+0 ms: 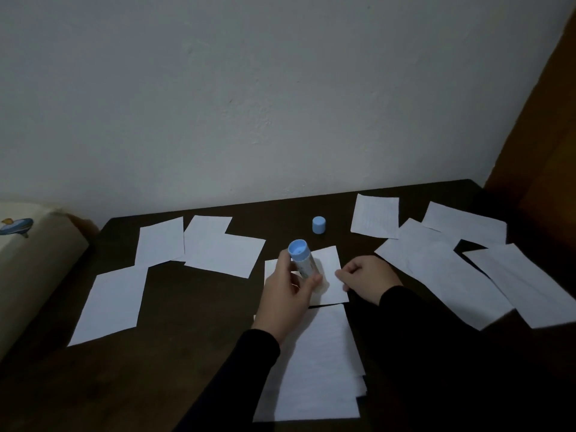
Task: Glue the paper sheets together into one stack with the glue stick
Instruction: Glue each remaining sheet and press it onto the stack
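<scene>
My left hand (288, 294) grips a glue stick (301, 258) with a blue end turned up, its lower end down on a small white sheet (328, 263) at the table's middle. My right hand (366, 280) rests with curled fingers on that sheet's right edge, holding it in place. Just below it lies a stack of white sheets (314, 369), partly under my left sleeve. The glue stick's blue cap (319, 225) stands apart, farther back on the table.
Several loose white sheets lie on the dark table (193, 307): some at the left (112, 304), others at the right (442, 275). A pale wall rises behind. A cream cushion (28, 260) borders the left, and a brown wooden panel (542, 135) the right.
</scene>
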